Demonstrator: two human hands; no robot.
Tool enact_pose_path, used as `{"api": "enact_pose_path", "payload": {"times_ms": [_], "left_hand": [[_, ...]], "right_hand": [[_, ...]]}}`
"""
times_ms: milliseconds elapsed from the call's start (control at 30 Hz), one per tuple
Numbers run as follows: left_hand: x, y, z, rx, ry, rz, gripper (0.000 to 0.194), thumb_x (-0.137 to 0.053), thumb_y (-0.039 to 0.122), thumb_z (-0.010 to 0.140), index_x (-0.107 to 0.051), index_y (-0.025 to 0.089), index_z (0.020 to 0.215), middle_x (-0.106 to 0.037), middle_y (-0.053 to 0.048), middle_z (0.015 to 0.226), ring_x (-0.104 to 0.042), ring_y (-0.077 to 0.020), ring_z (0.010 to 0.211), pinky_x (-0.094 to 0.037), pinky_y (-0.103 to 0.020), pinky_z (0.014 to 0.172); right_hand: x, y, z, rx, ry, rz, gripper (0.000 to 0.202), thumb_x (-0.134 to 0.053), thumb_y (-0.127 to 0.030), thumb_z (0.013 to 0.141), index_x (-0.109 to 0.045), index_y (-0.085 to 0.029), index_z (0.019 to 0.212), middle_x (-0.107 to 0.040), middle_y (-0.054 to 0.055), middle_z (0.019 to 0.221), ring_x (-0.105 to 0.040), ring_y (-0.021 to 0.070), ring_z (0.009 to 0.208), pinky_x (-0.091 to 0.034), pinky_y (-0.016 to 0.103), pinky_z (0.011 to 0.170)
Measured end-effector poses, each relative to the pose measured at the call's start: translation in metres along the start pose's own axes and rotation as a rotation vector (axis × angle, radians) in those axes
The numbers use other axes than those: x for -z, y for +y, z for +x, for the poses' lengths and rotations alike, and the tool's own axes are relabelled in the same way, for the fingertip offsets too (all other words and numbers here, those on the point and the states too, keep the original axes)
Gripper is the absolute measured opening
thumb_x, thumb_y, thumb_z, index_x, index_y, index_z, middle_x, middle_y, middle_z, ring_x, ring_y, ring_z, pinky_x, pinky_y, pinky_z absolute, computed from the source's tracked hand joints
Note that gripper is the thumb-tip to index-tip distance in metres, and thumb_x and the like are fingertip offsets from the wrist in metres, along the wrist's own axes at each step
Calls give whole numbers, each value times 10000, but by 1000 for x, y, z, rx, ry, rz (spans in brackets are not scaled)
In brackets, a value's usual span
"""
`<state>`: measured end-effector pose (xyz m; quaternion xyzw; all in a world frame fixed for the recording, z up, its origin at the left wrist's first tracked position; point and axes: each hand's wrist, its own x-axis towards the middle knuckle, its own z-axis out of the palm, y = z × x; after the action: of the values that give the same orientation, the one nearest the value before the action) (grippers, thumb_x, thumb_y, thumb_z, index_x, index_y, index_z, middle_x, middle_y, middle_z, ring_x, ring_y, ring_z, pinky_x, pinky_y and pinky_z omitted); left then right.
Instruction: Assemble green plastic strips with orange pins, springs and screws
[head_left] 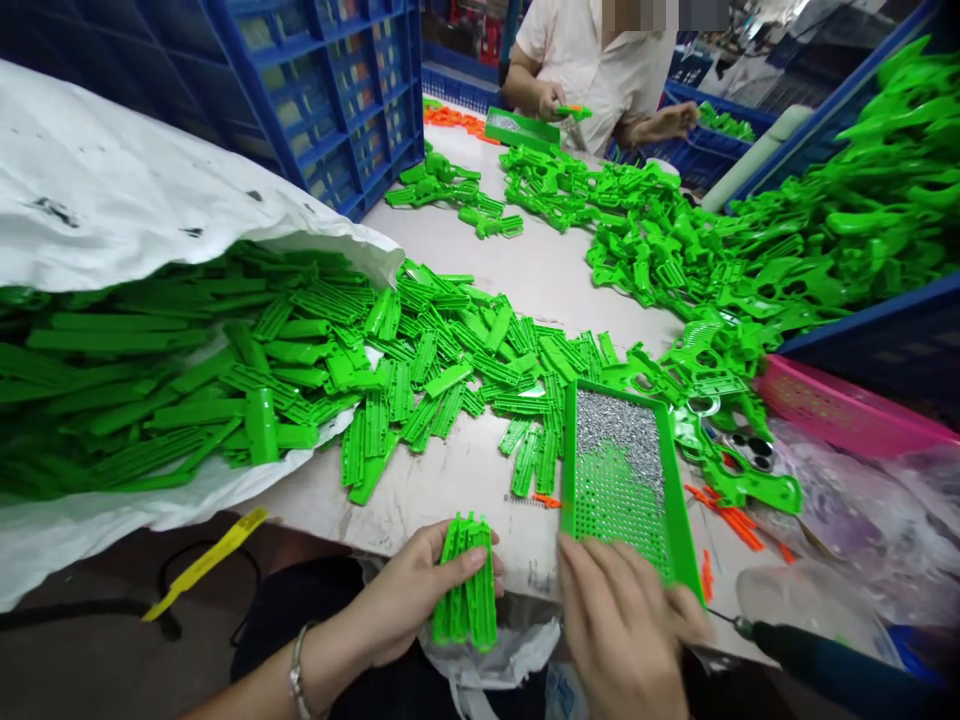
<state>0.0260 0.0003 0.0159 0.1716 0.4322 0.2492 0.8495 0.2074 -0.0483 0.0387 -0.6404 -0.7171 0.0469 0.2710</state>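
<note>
My left hand is closed around several slim green plastic strips, held together in front of the table's near edge. My right hand is over the near end of a green tray. Motion blurs that hand, and its fingertips are partly hidden, so I cannot tell whether it grips anything. Small silver screws cover the far part of the tray's pitted floor. A dark electric screwdriver lies to the right, its thin bit pointing toward my right hand.
Loose green strips spill from a white sack on the left. Green toy gun halves pile up at the right. A blue crate, a pink basket and orange pieces surround the work area. Another person sits opposite.
</note>
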Motion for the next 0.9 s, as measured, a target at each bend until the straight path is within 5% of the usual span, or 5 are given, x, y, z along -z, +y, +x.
{"api": "enact_pose_path", "payload": {"times_ms": [133,233,467,733,900], "left_hand": [[10,6,-8,61,5,-190,276,-613,217,727,-571,144,989,-630,-50,763,-605,-183,717,-473,-419,751],[19,13,-14,23,24,-245,262,-572,202,760,-569,141,1015,-635,-62,749,-609,-194,730,-475,-428,755],[28,17,-15,-47,88,-226,227,-592,223,748,-595,171,969,-632,-58,898,-616,-191,750,-482,-400,747],[19,19,-5,-158,165,-89,314,-681,295,658,-609,175,938,-636,-83,987,-611,-204,843,-471,-308,731],[27,18,-8,-182,238,-154,374,-716,272,618,-588,177,957,-637,-45,882,-610,-202,819,-477,-318,724]], "right_hand": [[-44,-3,20,119,-217,-455,399,-229,-23,851,-545,-155,1057,-590,104,953,-483,255,960,-220,444,768],[-57,-10,17,151,-213,-401,448,-196,5,842,-554,-182,1037,-592,72,983,-474,227,988,-205,431,816],[-56,-12,10,26,-35,-343,239,-356,-233,896,-554,-139,992,-592,76,827,-531,193,760,-277,368,757],[-66,-28,7,18,-140,-316,337,-234,-198,915,-545,-217,1041,-580,71,983,-526,216,899,-210,428,810],[-56,-27,12,-116,-53,-304,374,-251,-353,926,-561,-177,814,-596,46,739,-539,205,721,-213,404,762]]}}
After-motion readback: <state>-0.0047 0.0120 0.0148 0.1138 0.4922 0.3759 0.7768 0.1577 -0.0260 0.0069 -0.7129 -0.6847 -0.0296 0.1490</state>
